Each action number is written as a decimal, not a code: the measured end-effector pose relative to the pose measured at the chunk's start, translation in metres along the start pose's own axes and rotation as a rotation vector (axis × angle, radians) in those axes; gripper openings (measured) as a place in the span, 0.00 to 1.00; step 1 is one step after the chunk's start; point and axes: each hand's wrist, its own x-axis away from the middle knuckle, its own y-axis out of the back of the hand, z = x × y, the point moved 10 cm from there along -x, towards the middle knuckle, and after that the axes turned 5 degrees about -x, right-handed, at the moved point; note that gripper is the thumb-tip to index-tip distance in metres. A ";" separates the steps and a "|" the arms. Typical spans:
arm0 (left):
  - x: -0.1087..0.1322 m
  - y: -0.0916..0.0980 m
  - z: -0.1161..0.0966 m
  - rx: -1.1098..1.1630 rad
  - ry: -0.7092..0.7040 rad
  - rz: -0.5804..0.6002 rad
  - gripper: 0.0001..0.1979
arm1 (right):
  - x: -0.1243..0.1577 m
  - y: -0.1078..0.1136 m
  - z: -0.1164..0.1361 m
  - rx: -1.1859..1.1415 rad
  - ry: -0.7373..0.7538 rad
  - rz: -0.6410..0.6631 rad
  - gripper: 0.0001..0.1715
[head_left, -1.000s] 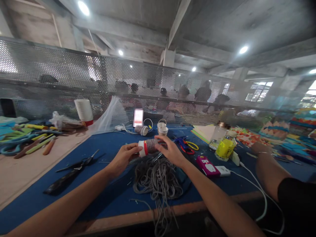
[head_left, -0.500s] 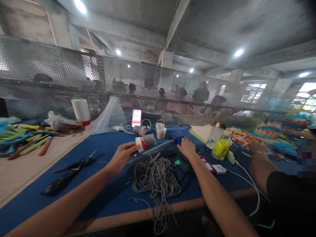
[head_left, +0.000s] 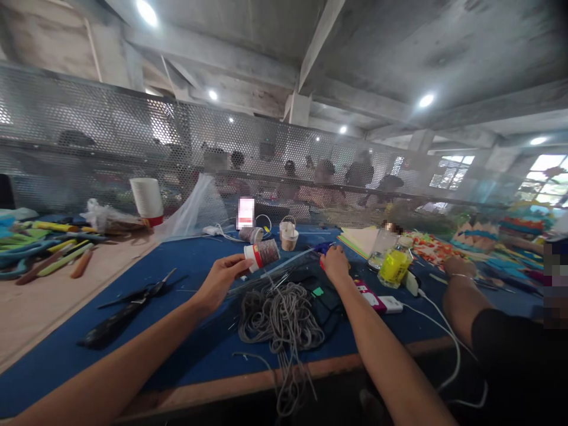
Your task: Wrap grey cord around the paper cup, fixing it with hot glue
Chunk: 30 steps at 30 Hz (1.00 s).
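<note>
While the left hand (head_left: 219,278) pinches a cup (head_left: 261,254) by its red-banded rim end, thumb and fingers closed on it, the cup hangs tipped on its side just above the blue mat (head_left: 195,260), its body wrapped in grey cord. Further back, the right hand (head_left: 336,264) is curled down over the scissors (head_left: 322,248) with blue handles. Honestly can't tell if it's gripping them or just resting. Between the forearms a loose cord pile (head_left: 281,313) sits on the mat, strands trailing over the table edge. Black shears (head_left: 133,299) lie off to the left. A co-worker's arm (head_left: 457,284) rests at right, near a yellow bottle (head_left: 393,266).
</note>
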 end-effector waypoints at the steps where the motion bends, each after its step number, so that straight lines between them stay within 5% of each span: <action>1: 0.000 0.001 -0.001 0.014 -0.005 -0.009 0.11 | -0.001 0.005 -0.001 -0.042 -0.010 -0.021 0.20; 7: -0.002 0.009 0.003 0.115 0.022 -0.050 0.12 | -0.014 0.032 -0.020 -0.394 -0.121 -0.150 0.19; 13: -0.003 0.010 0.008 0.125 0.050 -0.064 0.12 | -0.023 0.013 -0.021 -0.962 -0.180 -0.022 0.15; 22: -0.004 0.011 0.017 0.185 0.117 -0.084 0.12 | 0.014 0.007 0.049 -1.528 -0.064 0.357 0.25; 30: -0.006 0.016 0.024 0.220 0.159 -0.103 0.11 | 0.057 0.013 0.106 -1.276 0.209 0.395 0.19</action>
